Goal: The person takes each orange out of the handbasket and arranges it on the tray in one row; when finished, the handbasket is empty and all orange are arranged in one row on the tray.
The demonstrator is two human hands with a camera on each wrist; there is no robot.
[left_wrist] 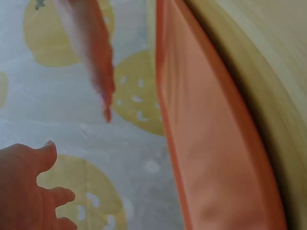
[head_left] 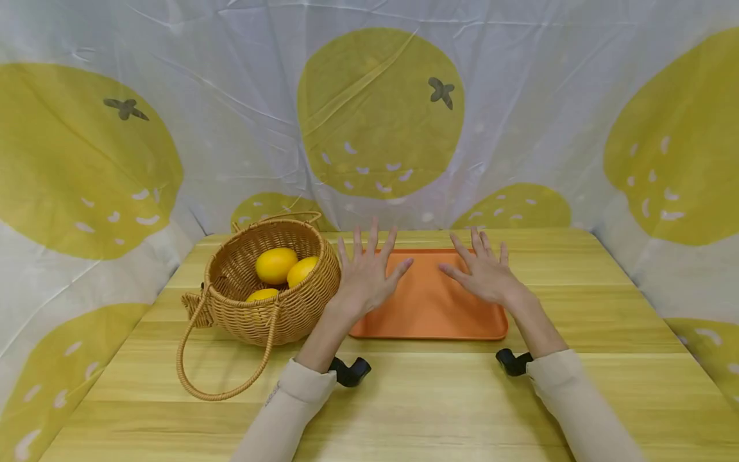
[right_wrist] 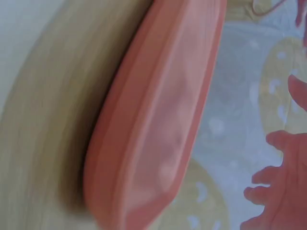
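Both hands hover with fingers spread over an orange tray on the wooden table. My left hand, empty, overlaps the tray's left part in the head view, beside a wicker basket. Over the tray's right part is my right hand, also holding nothing. Inside the basket lie several yellow lemons. In the left wrist view the left hand shows at the lower left, apart from the tray. The right wrist view has the right hand at the right edge, clear of the tray.
The basket's loop handle hangs down over the table at the front left. A black wrist mount sits at the left cuff, another black mount at the right. A lemon-print cloth encloses the table's back and sides.
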